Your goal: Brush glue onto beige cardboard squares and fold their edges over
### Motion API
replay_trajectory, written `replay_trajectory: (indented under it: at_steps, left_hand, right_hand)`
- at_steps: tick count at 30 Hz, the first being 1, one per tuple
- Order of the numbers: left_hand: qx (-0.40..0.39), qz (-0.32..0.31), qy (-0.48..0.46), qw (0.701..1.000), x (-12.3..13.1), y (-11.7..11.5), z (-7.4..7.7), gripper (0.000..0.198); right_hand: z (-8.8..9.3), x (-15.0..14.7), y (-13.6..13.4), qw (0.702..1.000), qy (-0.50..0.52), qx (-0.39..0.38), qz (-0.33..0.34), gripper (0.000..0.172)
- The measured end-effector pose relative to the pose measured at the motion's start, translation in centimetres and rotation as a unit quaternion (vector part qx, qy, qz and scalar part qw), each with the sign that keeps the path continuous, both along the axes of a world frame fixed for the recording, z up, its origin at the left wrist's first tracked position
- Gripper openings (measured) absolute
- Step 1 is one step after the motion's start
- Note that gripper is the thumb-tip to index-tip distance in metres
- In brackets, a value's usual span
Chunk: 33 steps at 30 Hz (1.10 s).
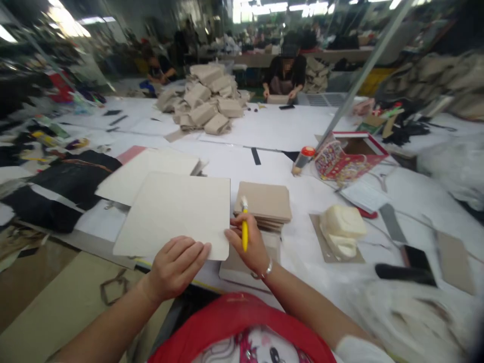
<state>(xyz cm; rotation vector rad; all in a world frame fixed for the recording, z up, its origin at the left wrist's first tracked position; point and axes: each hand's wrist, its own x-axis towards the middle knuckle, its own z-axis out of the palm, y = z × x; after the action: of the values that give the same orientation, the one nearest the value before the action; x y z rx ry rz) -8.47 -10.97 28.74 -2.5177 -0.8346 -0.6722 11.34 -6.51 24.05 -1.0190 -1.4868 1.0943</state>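
The right hand (249,243), fingers closed around a yellow brush (245,236), touches the right edge of a cream board (177,214), whose near edge lies under the left hand (177,265), its grip unclear, with tan panels (264,199) stacked just beyond.

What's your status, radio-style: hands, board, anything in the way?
Left hand on white board, near edge. Right hand at its right edge, gripping yellow-handled brush. Brown stack close by, right side.
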Motion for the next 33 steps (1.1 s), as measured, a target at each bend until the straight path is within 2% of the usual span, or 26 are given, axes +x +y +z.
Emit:
replay_trajectory:
  at_steps: [2, 4, 6, 8, 11, 14, 16, 18, 21, 26, 28, 30, 33]
  left_hand:
    - [-0.03, -0.039, 0.019, 0.999, 1.1, -0.3, -0.9, 0.029]
    - [-0.05, -0.028, 0.031, 0.998, 1.4, -0.1, -2.0, 0.031]
    - [-0.065, 0.007, 0.042, 0.997, 1.0, 0.3, -3.3, 0.034]
    - [-0.083, 0.017, 0.054, 0.995, 0.7, 0.5, -5.3, 0.033]
    - [-0.144, -0.03, 0.09, 0.985, 1.1, 0.1, -9.8, 0.027]
    - [-0.238, -0.072, 0.161, 0.955, 2.7, -0.9, -15.2, 0.02]
    - [-0.285, -0.087, 0.198, 0.934, 3.8, -1.3, -18.1, 0.015]
    - [-0.311, -0.088, 0.212, 0.922, 4.6, -1.5, -20.1, 0.013]
    - [-0.33, -0.07, 0.21, 0.918, 5.0, -1.1, -21.1, 0.013]
    - [-0.354, -0.055, 0.211, 0.909, 4.6, -0.6, -21.0, 0.018]
    - [-0.365, -0.049, 0.21, 0.906, 4.3, -0.6, -20.9, 0.018]
    - [-0.371, -0.04, 0.196, 0.907, 4.1, -0.6, -20.7, 0.017]
    - [-0.343, -0.031, 0.134, 0.929, 4.8, 0.4, -20.2, 0.022]
  right_hand:
    - [-0.1, 0.2, 0.0, 0.995, -0.073, 0.026, -0.06, 0.025]
    - [-1.3, 1.4, -0.3, 0.984, -0.138, 0.048, -0.107, 0.02]
    - [-3.6, 3.5, -1.2, 0.972, -0.184, 0.069, -0.125, 0.013]
    - [-6.8, 6.0, -2.6, 0.957, -0.241, 0.098, -0.129, 0.009]
    - [-12.7, 9.7, -5.0, 0.915, -0.365, 0.113, -0.132, 0.013]
    - [-18.1, 12.1, -6.7, 0.86, -0.492, 0.05, -0.125, 0.018]
    - [-20.4, 12.9, -7.3, 0.831, -0.544, 0.008, -0.117, 0.021]
    - [-21.7, 13.2, -7.4, 0.815, -0.567, -0.017, -0.119, 0.023]
    - [-22.4, 13.5, -7.1, 0.808, -0.573, -0.029, -0.135, 0.024]
    - [-22.6, 13.7, -6.6, 0.814, -0.568, -0.03, -0.117, 0.027]
    - [-22.1, 14.1, -6.4, 0.817, -0.564, -0.029, -0.118, 0.031]
    - [-20.7, 15.1, -6.0, 0.818, -0.554, -0.024, -0.153, 0.037]
    - [-16.4, 18.1, -4.5, 0.818, -0.516, 0.007, -0.256, 0.045]
